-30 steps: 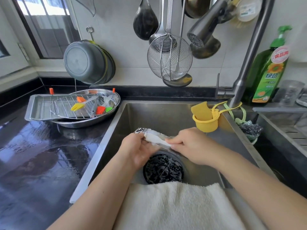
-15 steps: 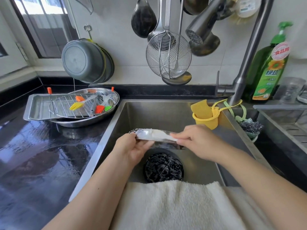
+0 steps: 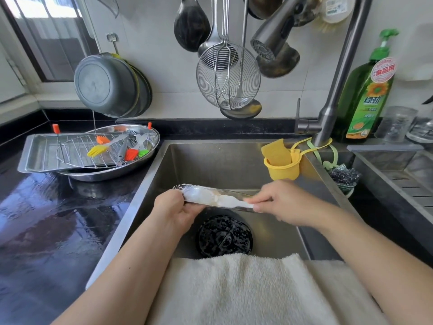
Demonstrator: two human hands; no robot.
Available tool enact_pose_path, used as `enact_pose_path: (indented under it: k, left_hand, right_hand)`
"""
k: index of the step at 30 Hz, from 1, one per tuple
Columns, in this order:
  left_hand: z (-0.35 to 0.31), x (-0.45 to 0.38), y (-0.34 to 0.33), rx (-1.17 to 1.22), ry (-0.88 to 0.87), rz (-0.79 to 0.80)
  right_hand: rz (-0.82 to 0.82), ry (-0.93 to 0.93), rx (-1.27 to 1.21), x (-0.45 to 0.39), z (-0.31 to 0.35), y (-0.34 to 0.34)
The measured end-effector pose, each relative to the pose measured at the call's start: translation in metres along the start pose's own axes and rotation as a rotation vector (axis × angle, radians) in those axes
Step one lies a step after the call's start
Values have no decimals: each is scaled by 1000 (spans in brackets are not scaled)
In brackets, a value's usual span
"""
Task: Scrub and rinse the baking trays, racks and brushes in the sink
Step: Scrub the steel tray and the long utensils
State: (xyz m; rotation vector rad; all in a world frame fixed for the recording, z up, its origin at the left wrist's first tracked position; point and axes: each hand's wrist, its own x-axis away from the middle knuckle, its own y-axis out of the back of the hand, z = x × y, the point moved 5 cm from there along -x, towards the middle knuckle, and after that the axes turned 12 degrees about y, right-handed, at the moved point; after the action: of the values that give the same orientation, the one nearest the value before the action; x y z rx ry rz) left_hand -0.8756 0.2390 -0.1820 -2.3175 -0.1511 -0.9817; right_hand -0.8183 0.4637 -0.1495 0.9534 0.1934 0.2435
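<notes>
Head view, the only one supplied. At centre frame, over the basin of the sink [image 3: 234, 165], we find both hands on one long, flat, pale item coated in white suds [image 3: 216, 200]. We judge it a brush or similar utensil from the task's set, but foam hides its outline and we cannot say which. It lies roughly level, running left to right, above the black drain strainer [image 3: 225, 235] and clear of the sink floor.

The left hand [image 3: 174, 209] is wrapped around the item's left end, fingers curled under and thumb over, fully closed on it. The right hand [image 3: 281, 202] pinches the right end between thumb and fingertips, also closed on it.

In our judgement the item is light and fairly stiff, since it spans the two hands without sagging. The suds will make it slippery, so a wrapped hold at one end serves better than a fingertip pinch, and the foamed middle is the poorest place to take it.

At left of frame, on the dark wet counter, a flat baking tray [image 3: 35, 153] rests across an oval steel dish [image 3: 153, 146], carrying a wire rack [image 3: 77, 153] and several silicone brushes, yellow [image 3: 96, 151], orange [image 3: 131, 154] and green [image 3: 143, 153] among them. We cannot tell whether these are washed.

The faucet head [image 3: 271, 41] at upper right shows no water running. A yellow sponge [image 3: 276, 152] sits in its holder at the sink's right rim.
</notes>
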Motion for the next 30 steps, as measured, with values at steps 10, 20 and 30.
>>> enact_pose_path:
  k: [10, 20, 30]
  left_hand:
    - [-2, -2, -1, -31, -62, 34]
    - [0, -14, 0, -72, -8, 99]
    - [3, -7, -6, 0, 17, 151]
  right_hand:
    - [-50, -94, 141, 6, -20, 15]
    - [-19, -72, 109, -2, 0, -2]
    - [-49, -5, 112, -14, 8, -6]
